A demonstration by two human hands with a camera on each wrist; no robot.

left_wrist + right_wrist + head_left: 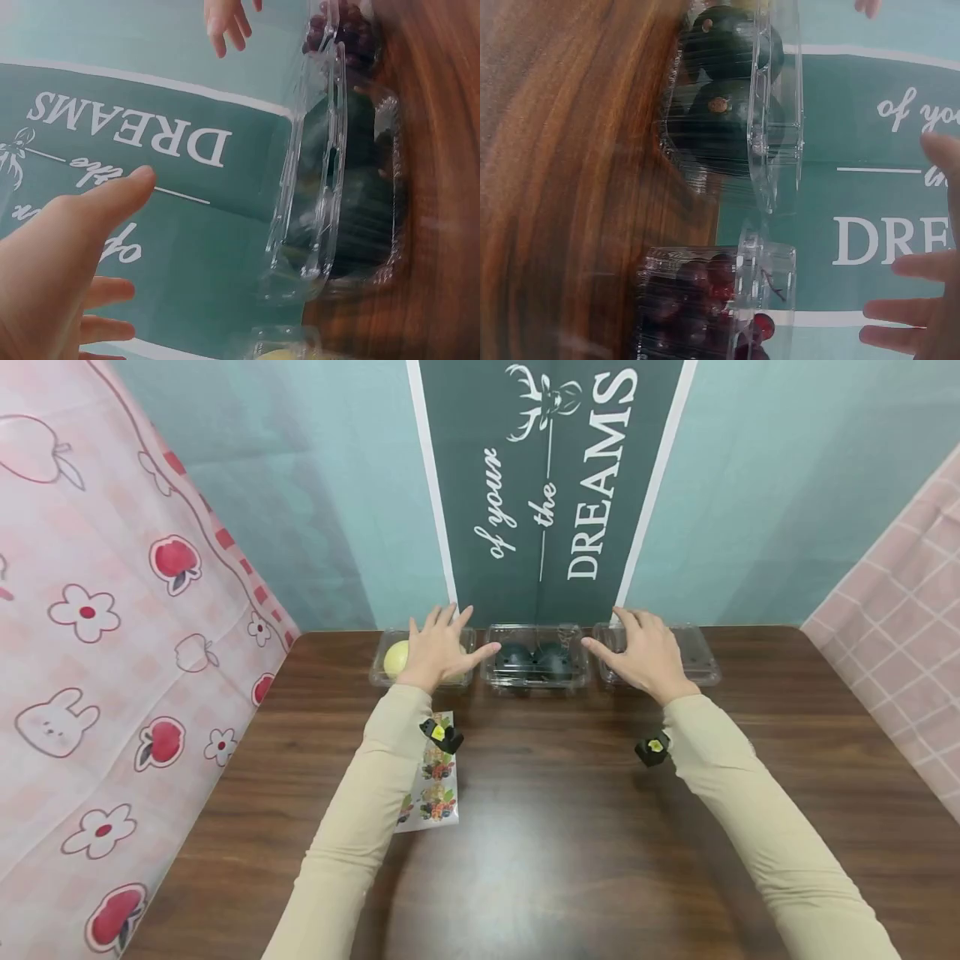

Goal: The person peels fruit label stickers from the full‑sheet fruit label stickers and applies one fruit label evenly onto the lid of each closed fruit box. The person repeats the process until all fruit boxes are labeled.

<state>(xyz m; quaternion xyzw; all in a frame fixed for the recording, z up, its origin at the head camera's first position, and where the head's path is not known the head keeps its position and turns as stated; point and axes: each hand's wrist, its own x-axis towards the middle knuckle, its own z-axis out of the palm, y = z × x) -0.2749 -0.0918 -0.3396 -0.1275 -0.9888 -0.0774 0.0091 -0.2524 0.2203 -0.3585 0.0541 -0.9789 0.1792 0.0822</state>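
Three clear plastic clamshell boxes stand in a row at the table's back edge. My left hand (441, 650), fingers spread, is over the left box (377, 675), which holds pale yellow round fruit (395, 658). Its thumb points toward the middle box (536, 632), where two dark green round fruits (724, 112) sit under a lid. My right hand (647, 650) is over the right box (697, 653), its fingers extended and its thumb toward the middle box. Dark red grapes (690, 307) fill that right box. Neither hand holds anything.
A sheet of fruit stickers (438, 797) lies on the brown wooden table (540, 827), partly under the left forearm. Behind the boxes hangs a green cloth with white lettering (600, 477). Pink patterned cloths (90, 693) hang at both sides.
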